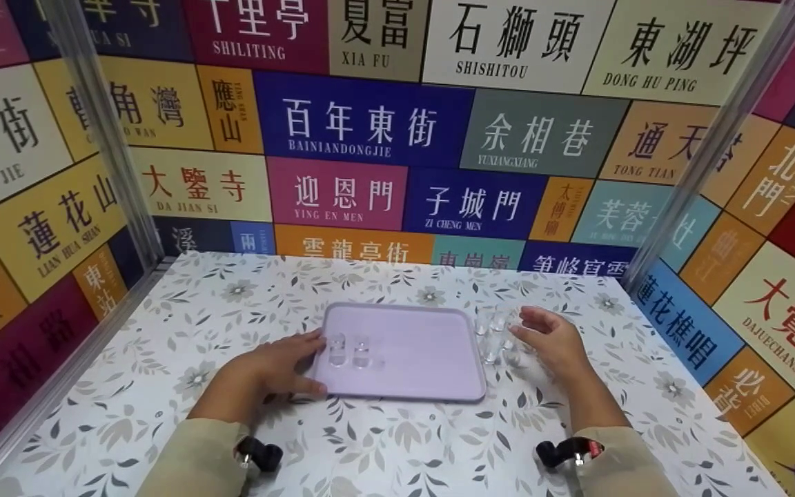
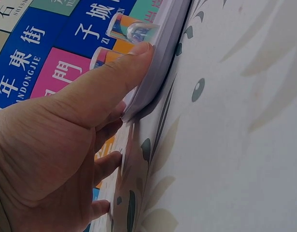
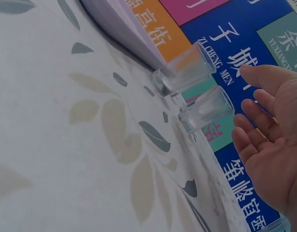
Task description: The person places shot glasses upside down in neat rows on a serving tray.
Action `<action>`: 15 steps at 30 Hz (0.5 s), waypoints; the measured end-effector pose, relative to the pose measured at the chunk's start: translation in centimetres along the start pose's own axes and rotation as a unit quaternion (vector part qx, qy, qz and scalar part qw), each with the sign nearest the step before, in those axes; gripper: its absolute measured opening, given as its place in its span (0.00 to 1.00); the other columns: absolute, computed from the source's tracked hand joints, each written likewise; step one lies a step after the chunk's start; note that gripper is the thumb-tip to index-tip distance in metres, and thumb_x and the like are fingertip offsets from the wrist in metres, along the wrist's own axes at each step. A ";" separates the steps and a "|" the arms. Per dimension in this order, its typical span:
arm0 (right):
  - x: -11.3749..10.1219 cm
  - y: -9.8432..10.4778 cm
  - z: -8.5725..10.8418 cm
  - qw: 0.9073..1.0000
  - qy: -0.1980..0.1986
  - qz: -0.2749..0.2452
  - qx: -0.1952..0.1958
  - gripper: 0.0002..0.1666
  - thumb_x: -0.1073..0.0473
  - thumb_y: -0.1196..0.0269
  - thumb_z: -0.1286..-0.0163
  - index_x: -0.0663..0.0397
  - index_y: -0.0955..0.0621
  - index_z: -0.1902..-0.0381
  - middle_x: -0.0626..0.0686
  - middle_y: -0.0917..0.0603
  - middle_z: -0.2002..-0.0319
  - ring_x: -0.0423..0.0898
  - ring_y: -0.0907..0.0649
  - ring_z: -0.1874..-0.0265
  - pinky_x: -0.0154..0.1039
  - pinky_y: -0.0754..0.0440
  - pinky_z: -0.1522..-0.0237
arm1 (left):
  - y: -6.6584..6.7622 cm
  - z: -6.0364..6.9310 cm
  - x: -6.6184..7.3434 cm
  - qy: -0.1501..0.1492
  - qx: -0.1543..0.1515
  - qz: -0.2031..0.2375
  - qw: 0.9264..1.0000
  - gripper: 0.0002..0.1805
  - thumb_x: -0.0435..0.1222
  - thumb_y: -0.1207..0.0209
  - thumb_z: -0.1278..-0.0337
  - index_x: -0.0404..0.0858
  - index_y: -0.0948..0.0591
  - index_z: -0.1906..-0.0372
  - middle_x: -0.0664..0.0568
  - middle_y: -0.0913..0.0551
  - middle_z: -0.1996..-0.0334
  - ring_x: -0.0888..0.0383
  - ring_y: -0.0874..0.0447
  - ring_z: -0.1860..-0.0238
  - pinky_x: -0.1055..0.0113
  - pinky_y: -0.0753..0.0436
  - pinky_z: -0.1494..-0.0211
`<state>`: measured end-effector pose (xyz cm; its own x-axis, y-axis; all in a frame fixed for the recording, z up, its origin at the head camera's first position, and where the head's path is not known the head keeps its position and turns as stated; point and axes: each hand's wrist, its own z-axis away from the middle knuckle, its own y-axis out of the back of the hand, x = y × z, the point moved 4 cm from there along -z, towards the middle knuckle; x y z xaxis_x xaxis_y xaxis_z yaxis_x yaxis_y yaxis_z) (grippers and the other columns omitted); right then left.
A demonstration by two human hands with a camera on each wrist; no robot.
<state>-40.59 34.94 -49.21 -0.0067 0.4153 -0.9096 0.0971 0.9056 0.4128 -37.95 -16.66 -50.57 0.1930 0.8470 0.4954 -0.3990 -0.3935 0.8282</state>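
Note:
A light purple tray (image 1: pixel 404 352) lies on the table, with two small clear glasses (image 1: pixel 361 352) standing on its left part. My left hand (image 1: pixel 277 362) rests against the tray's left edge, its thumb (image 2: pixel 124 67) touching the rim and its other fingers spread beside the edge. Several more small clear glasses (image 1: pixel 493 345) stand just past the tray's right edge. Beside them, on their right, is my right hand (image 1: pixel 553 342), fingers relaxed and holding nothing. In the right wrist view, a gap separates the fingers from the nearest upright glass (image 3: pixel 208 110).
The table (image 1: pixel 384 449) has a white cover printed with leaves and flowers. Colourful panels with place names (image 1: pixel 370 124) stand behind it and on both sides. Clear corner posts (image 1: pixel 687 138) rise at the back corners.

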 end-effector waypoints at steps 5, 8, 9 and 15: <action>1.3 -0.5 -0.5 1.000 -0.024 -0.017 -0.010 0.47 0.44 0.24 0.31 0.54 0.28 0.21 0.59 0.24 0.24 0.55 0.26 0.24 0.38 0.21 0.29 | 0.0 0.0 0.0 -0.005 0.002 -0.002 1.000 0.59 0.68 0.25 0.52 0.64 0.40 0.15 0.68 0.50 0.12 0.46 0.54 0.10 0.34 0.49 0.11; 1.8 -0.9 -0.7 0.999 -0.026 -0.008 -0.016 0.46 0.47 0.26 0.29 0.57 0.30 0.20 0.61 0.25 0.23 0.57 0.26 0.24 0.49 0.26 0.23 | 0.0 0.0 0.1 -0.003 0.001 0.000 1.000 0.59 0.67 0.25 0.52 0.64 0.40 0.15 0.67 0.50 0.12 0.45 0.54 0.10 0.34 0.50 0.11; 1.9 -0.9 -0.7 0.999 -0.029 -0.003 -0.018 0.45 0.48 0.26 0.28 0.57 0.30 0.20 0.61 0.25 0.23 0.58 0.26 0.24 0.51 0.27 0.21 | 0.1 0.0 0.1 -0.002 -0.001 0.000 1.000 0.60 0.67 0.25 0.52 0.64 0.40 0.15 0.67 0.50 0.12 0.45 0.54 0.10 0.33 0.50 0.11; 2.5 -1.2 -0.8 0.998 -0.045 0.043 -0.027 0.42 0.48 0.27 0.28 0.55 0.27 0.22 0.62 0.23 0.25 0.59 0.26 0.25 0.55 0.29 0.19 | 0.1 0.0 0.2 0.001 -0.004 -0.002 1.000 0.60 0.68 0.25 0.53 0.64 0.41 0.15 0.67 0.51 0.12 0.45 0.54 0.10 0.33 0.51 0.11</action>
<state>-41.53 34.97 -51.98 0.0892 0.4842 -0.8704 0.0406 0.8714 0.4889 -37.93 -16.55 -50.37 0.1932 0.8495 0.4910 -0.4056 -0.3865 0.8283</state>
